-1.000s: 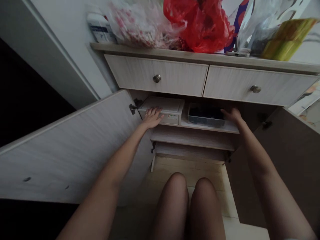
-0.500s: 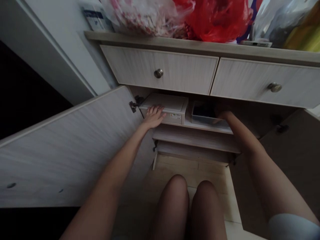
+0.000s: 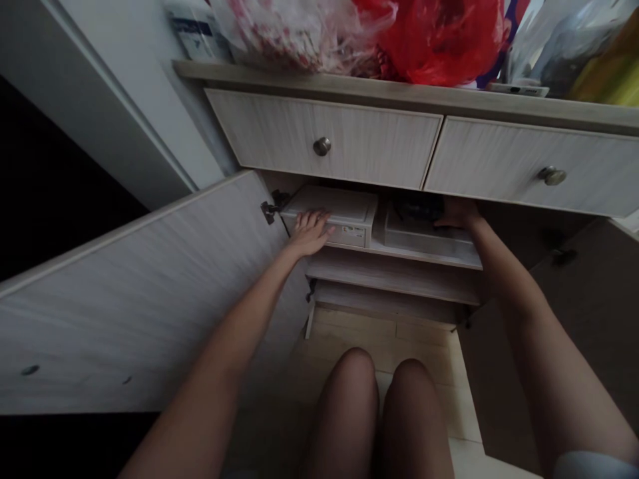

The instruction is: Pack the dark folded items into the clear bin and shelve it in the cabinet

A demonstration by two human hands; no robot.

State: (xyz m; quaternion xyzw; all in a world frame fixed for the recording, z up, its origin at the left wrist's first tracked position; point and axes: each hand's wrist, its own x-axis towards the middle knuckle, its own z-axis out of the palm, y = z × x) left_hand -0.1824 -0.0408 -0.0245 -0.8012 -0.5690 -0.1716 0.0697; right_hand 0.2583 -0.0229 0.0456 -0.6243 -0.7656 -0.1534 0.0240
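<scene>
My left hand (image 3: 311,233) lies with fingers spread on the top front edge of a white lidded storage box (image 3: 339,203) on the cabinet's upper shelf. To the right of that box is a clear plastic bin (image 3: 429,243). My right hand (image 3: 460,213) reaches in above the bin and grips a dark, bundled item (image 3: 417,205) at its right side. Dim light hides what the item is. My thumb shows in front of it, while the other fingers are partly hidden behind.
The left cabinet door (image 3: 150,286) and right door (image 3: 554,346) stand open on both sides. Above are two closed drawers (image 3: 344,143) with knobs. Plastic bags, one of them a red bag (image 3: 444,40), crowd the countertop. A lower shelf (image 3: 389,276) runs beneath the bin.
My right hand has come up out of the clear bin, lifting the dark item above its rim. My left hand stays on the white box.
</scene>
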